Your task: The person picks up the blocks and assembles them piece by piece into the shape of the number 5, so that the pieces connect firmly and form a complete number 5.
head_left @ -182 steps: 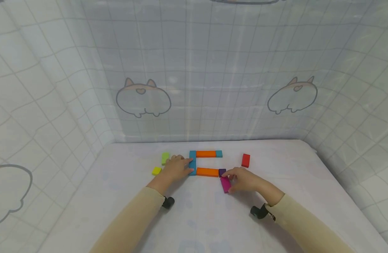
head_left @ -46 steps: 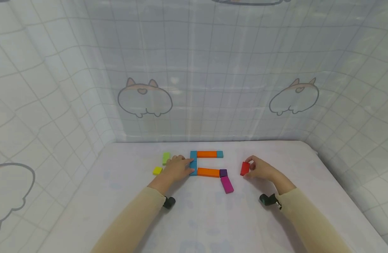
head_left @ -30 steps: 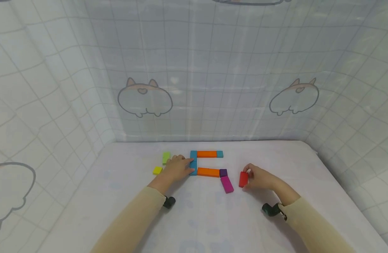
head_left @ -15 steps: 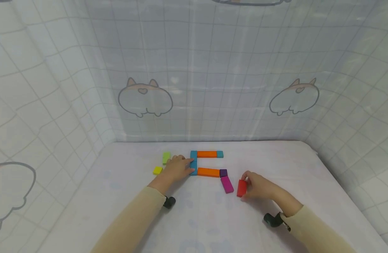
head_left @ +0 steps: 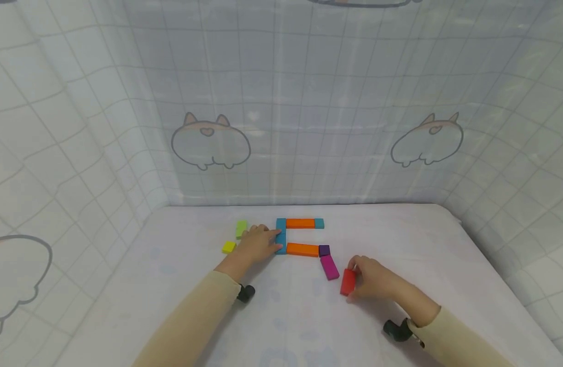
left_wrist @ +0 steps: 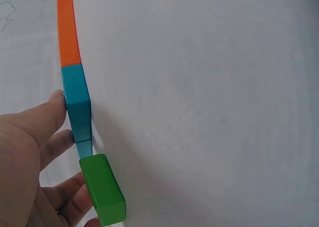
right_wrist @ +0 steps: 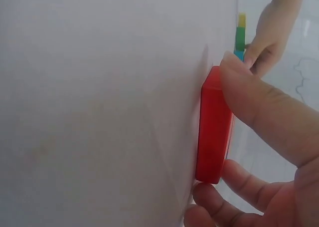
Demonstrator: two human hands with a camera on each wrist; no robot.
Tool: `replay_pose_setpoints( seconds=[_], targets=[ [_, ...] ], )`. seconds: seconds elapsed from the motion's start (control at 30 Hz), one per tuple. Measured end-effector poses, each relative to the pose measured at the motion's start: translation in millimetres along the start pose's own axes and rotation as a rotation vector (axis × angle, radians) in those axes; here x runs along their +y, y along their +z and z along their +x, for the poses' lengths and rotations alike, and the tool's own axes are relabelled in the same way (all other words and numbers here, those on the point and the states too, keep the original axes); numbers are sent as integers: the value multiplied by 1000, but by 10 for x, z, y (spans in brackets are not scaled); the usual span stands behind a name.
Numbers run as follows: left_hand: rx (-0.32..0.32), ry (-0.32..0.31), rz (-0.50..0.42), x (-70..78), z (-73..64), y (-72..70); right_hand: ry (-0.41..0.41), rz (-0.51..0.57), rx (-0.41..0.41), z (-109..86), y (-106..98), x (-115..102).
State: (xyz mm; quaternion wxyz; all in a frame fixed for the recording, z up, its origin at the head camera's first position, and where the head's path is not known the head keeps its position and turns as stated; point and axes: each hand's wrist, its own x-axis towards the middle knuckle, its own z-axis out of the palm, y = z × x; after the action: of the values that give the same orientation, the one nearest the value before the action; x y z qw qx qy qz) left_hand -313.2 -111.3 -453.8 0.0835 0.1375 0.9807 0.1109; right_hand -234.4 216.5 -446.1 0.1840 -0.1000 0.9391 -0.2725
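Observation:
In the head view my right hand pinches a red block between thumb and fingertips, low at the table. The right wrist view shows the thumb at one end of the red block and fingers at the other. A magenta block lies slantwise just left of it, below a small purple block. My left hand rests its fingertips against the blue blocks, its fingers loosely extended. Orange blocks run rightward from the blue column in two rows, the far one ending in a small blue block.
A light green block and a yellow block lie left of my left hand, partly close to its knuckles. The white table ends at the back against a grid-patterned curtain, with curtain sides left and right.
The right hand left the magenta block, took hold of the red block at the right, and drew it toward me and leftward, turning it slightly. The left hand stays in place.

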Motion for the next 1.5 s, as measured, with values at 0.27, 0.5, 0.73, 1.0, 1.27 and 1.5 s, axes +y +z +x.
replay_pose_setpoints(
  seconds=[0.27,0.5,0.73,1.0,1.27,1.5],
  targets=[
    [-7,8,2,5,-12,-18,0,-62,4,-74,26,-92],
    [-3,22,5,8,-24,-35,5,-58,-8,-90,85,-143],
    [-2,23,5,8,-25,-30,3,-70,-17,-91,117,-183],
    [-9,12,14,19,-14,-31,9,-86,-12,-108,151,-215],
    [-2,10,15,42,-38,-58,9,-91,-8,-133,185,-238],
    [-5,6,11,50,-49,-60,7,-85,-14,-131,201,-251]
  ],
)
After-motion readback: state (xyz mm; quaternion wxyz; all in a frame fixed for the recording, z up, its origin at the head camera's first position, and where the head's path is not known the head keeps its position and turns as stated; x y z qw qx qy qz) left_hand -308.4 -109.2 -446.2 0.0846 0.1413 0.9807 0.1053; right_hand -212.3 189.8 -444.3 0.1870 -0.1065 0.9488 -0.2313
